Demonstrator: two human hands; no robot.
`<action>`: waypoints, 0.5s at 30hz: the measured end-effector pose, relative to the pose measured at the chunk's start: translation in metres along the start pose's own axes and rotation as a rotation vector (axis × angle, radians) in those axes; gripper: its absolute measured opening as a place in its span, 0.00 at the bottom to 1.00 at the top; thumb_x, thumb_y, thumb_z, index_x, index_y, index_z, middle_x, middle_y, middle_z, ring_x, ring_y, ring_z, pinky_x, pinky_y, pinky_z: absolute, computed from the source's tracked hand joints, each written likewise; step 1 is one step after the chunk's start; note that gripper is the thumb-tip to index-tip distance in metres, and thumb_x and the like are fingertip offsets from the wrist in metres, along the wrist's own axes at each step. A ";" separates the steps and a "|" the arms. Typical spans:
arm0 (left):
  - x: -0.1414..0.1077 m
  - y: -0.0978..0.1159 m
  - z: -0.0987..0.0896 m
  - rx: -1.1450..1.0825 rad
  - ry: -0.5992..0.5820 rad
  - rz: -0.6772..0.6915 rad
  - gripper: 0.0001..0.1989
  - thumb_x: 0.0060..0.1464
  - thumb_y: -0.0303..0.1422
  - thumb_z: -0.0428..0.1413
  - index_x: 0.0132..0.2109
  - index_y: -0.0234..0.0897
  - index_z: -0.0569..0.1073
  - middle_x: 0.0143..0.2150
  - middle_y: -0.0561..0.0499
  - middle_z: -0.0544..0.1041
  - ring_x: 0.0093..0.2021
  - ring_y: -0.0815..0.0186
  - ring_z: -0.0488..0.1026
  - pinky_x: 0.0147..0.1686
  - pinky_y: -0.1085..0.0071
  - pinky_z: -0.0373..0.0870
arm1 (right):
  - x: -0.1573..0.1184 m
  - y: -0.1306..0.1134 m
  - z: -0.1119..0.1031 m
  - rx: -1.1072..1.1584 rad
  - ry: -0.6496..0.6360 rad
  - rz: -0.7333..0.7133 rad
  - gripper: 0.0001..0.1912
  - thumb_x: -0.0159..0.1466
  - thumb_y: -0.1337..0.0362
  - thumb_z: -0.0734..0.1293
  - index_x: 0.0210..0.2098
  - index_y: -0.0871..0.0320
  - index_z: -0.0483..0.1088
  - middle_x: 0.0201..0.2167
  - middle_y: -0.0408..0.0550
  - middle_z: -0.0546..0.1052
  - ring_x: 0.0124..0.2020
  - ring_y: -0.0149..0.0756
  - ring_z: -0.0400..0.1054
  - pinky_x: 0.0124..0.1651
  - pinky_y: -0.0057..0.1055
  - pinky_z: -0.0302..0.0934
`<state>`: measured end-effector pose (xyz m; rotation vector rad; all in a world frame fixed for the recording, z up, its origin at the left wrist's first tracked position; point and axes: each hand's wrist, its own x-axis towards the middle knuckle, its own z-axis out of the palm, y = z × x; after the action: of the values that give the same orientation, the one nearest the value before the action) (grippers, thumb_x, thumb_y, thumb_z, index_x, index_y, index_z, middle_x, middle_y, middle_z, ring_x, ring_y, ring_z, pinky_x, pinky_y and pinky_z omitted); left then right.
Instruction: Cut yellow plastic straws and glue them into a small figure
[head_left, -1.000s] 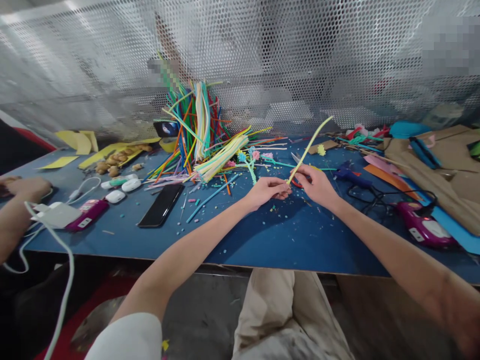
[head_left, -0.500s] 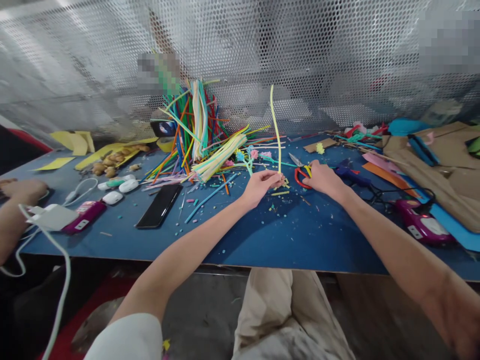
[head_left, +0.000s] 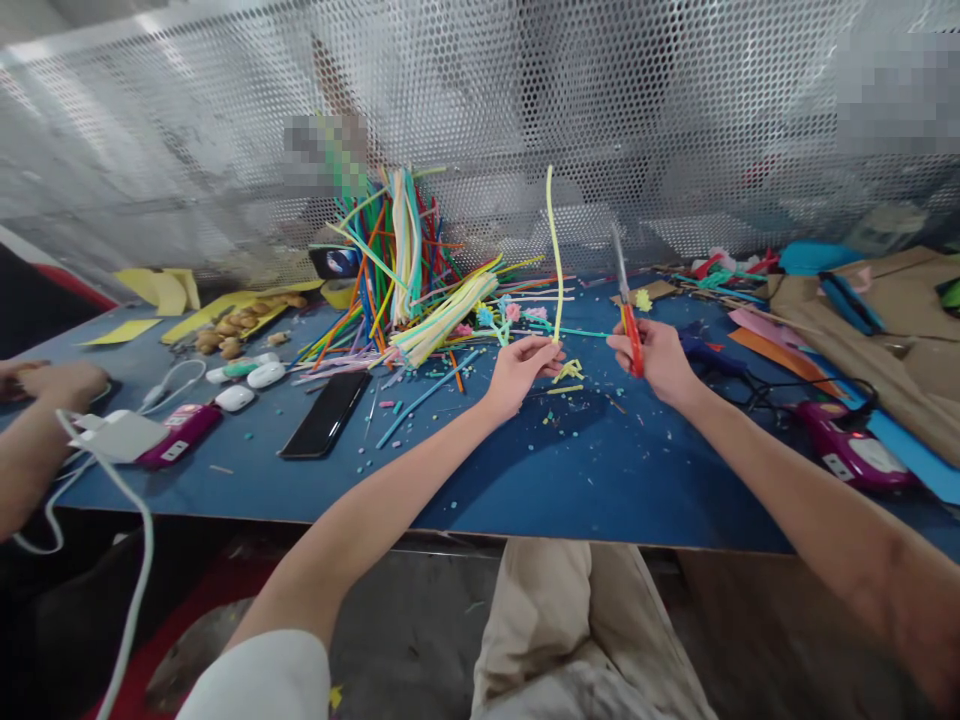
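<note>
Left fingers: my left fingers [head_left: 541, 352] pinch the yellow pipe cleaner [head_left: 556, 240] at its lower end.
Pipe cleaner: it stands nearly upright above the worktop [head_left: 480, 490]; I judge it light, soft-sided and bendy, best held low, close to the end, without squashing the fuzz.
Right fingers: my right fingers [head_left: 619, 343] grip the scissors [head_left: 629, 312] by the handles, blades pointing up; they look rigid and heavier.
Between my hands: short yellow pieces [head_left: 571, 370] lie on the worktop.

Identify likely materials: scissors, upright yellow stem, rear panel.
Scissors: probably steel blades, smooth plastic handles; silvery sheen, solid red.
Yellow stem: matte, possibly chenille over wire; stands upright, pinched low. Fuzz isn't clearly resolved.
Rear panel: likely perforated metal, semi-gloss; regular holes, gray sheen.
</note>
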<state>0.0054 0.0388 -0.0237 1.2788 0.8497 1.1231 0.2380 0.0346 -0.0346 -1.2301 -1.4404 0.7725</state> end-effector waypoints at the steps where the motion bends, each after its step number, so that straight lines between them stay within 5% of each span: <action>1: -0.001 0.000 0.001 -0.003 -0.004 0.004 0.18 0.49 0.42 0.65 0.41 0.32 0.77 0.36 0.46 0.81 0.31 0.70 0.77 0.38 0.70 0.76 | -0.004 -0.004 0.001 0.087 -0.051 0.023 0.13 0.60 0.54 0.69 0.30 0.55 0.63 0.18 0.39 0.65 0.15 0.30 0.59 0.19 0.32 0.59; 3: -0.003 -0.002 0.003 -0.016 -0.028 0.010 0.18 0.49 0.41 0.65 0.41 0.31 0.78 0.35 0.46 0.80 0.30 0.70 0.76 0.36 0.71 0.76 | -0.011 -0.010 0.005 0.210 -0.095 0.029 0.18 0.60 0.53 0.70 0.26 0.54 0.60 0.17 0.38 0.65 0.14 0.27 0.56 0.16 0.30 0.54; 9: -0.009 -0.007 0.009 -0.006 -0.125 -0.036 0.19 0.46 0.40 0.67 0.41 0.30 0.79 0.34 0.46 0.81 0.30 0.70 0.76 0.36 0.71 0.76 | -0.022 -0.023 0.023 0.415 -0.084 -0.043 0.19 0.58 0.57 0.73 0.31 0.54 0.57 0.39 0.46 0.78 0.26 0.31 0.71 0.29 0.30 0.69; 15: -0.013 -0.006 0.011 0.083 -0.220 -0.073 0.18 0.48 0.41 0.65 0.42 0.31 0.81 0.35 0.46 0.82 0.31 0.69 0.77 0.38 0.70 0.76 | -0.027 -0.031 0.027 0.424 -0.097 -0.090 0.19 0.57 0.63 0.74 0.32 0.53 0.56 0.33 0.42 0.77 0.29 0.32 0.72 0.40 0.35 0.71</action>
<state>0.0136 0.0233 -0.0298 1.4005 0.7775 0.8783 0.2012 0.0047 -0.0212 -0.8082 -1.3116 1.0249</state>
